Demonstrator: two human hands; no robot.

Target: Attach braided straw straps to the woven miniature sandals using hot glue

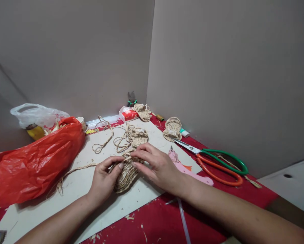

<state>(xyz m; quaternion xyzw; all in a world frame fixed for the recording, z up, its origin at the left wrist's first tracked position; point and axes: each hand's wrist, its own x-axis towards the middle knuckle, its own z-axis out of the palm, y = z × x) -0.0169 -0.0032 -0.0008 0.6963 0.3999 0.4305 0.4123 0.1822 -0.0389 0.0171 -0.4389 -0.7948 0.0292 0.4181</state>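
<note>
Between both hands is a small woven straw slipper-like piece (126,178), tilted above a pale board. My left hand (104,176) pinches its left upper edge between thumb and fingers. At its top right, my right hand (152,162) has thumb and forefinger closed on the edge, where a strand of straw cord seems to lie. A braided straw cord (83,167) runs left from the piece across the board. Just beyond my fingers rests another small woven straw piece (139,135) with loose cord beside it. My palms and the undersides of the fingers are hidden.
A red plastic bag (40,162) bulges at the left. Large scissors (202,154) with green and orange handles lie at the right, near a pink tool (189,169). Farther back are another woven piece (172,128), a red tissue pack (128,114) and pliers (132,100) by the walls.
</note>
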